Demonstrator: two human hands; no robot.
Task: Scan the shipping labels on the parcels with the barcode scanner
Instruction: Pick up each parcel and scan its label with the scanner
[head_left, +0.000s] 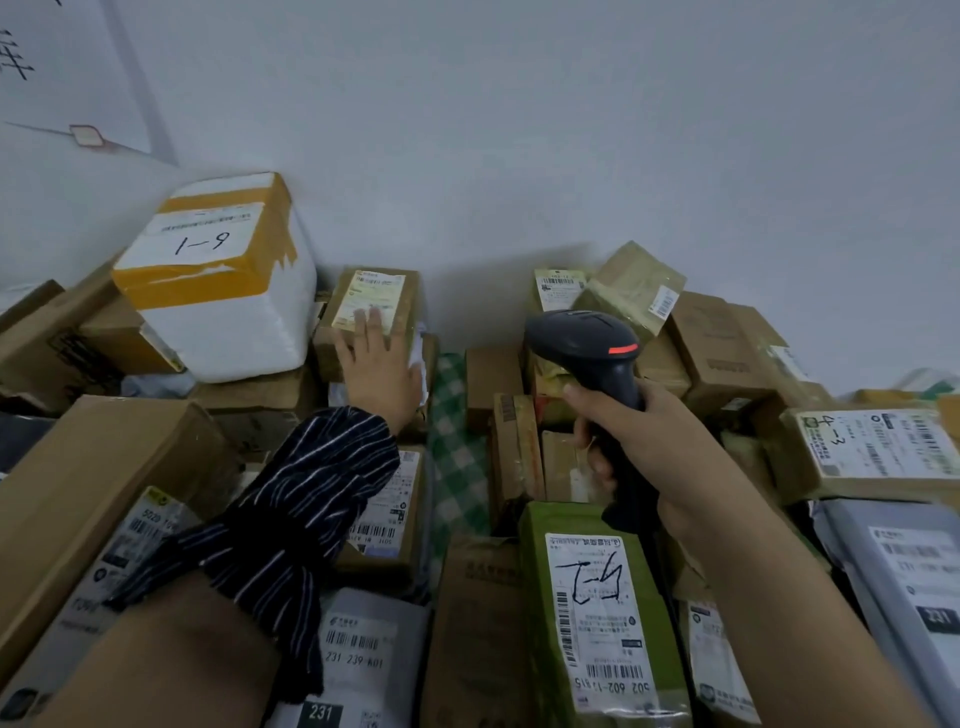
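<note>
The left hand (376, 364), at eleven o'clock from the middle of the view, lies flat with straight fingers on a small brown box (363, 338). Its fingertips touch the lower edge of that box's yellowish shipping label (369, 299), whose print is too blurred to read. A dark striped sleeve (291, 519) is bunched on the forearm behind it. At three o'clock of that hand, the right hand (644, 441) grasps the handle of the black barcode scanner (587, 343), fingers curled round it. The scanner's head has a red strip on its side and points toward twelve o'clock, over the pile. At ten o'clock of the view a white foam box (234, 322) banded with yellow tape bears a handwritten "6-1". At three o'clock a brown parcel (810, 467) carries a label marked "4-3". At five o'clock a green parcel (540, 597) shows a label with a handwritten mark that I cannot make out and a printed number beginning "502 602". At six o'clock a grey mailer (384, 608) reads "231-239-K01", with "231" on a black patch below. A green checked cloth (457, 441) shows between the boxes.
</note>
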